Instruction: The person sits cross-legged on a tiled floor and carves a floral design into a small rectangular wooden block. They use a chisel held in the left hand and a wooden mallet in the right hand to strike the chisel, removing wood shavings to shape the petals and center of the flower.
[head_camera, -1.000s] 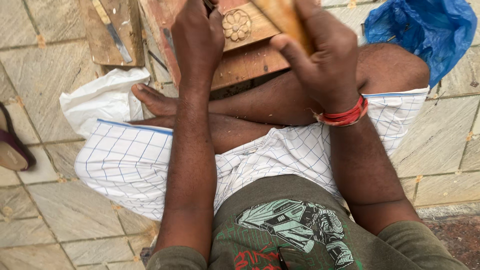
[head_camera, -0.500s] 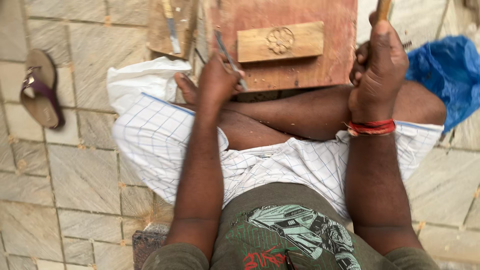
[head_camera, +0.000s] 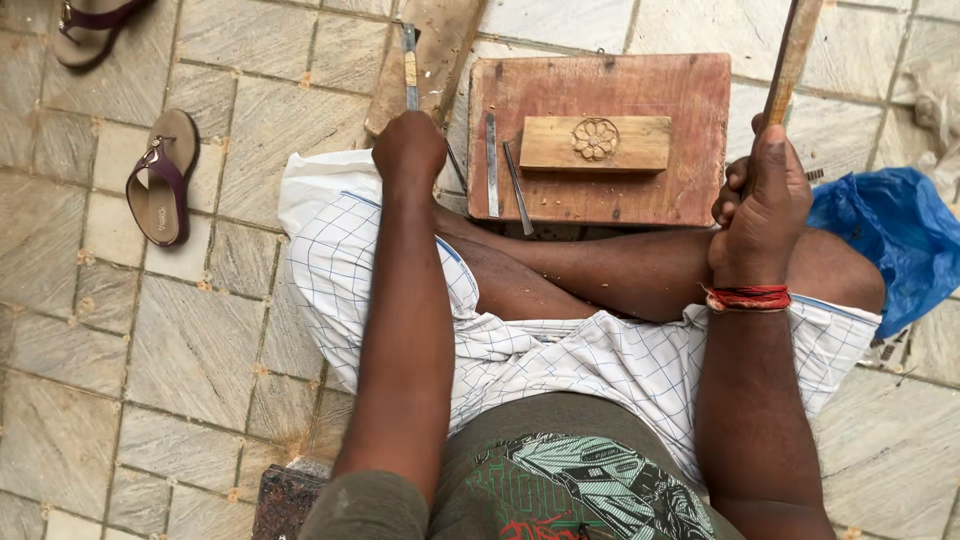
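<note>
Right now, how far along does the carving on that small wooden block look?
Done: a round flower is cut into the small block, on the wooden board.
In hand: right hand grips a wooden stick; left hand closes on a chisel.
Left: the block's other faces look uncarved.

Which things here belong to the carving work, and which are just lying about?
In use: carved block, red board, chisels beside it, tool in left hand, wooden stick in right hand.
Lying about: sandals, blue bag.

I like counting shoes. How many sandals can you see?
2: one whole sandal lies on the tiled floor at left; another sandal is cut off at the top-left corner.
</note>
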